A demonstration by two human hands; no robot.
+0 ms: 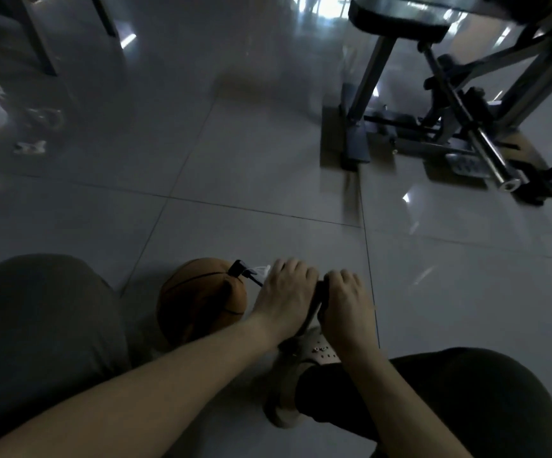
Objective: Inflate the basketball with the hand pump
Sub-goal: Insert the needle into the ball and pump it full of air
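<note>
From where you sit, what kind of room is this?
Probably a home gym or workout room: a glossy tiled floor, a metal exercise machine with a padded seat, and a basketball.

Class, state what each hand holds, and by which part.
The left hand and right hand both grip the pump by its top handle, one at each end.

One head-worn wide-angle view, facing forward and down at the tiled floor (268, 166); left hand (284, 289) and right hand (345, 300) close below.
</note>
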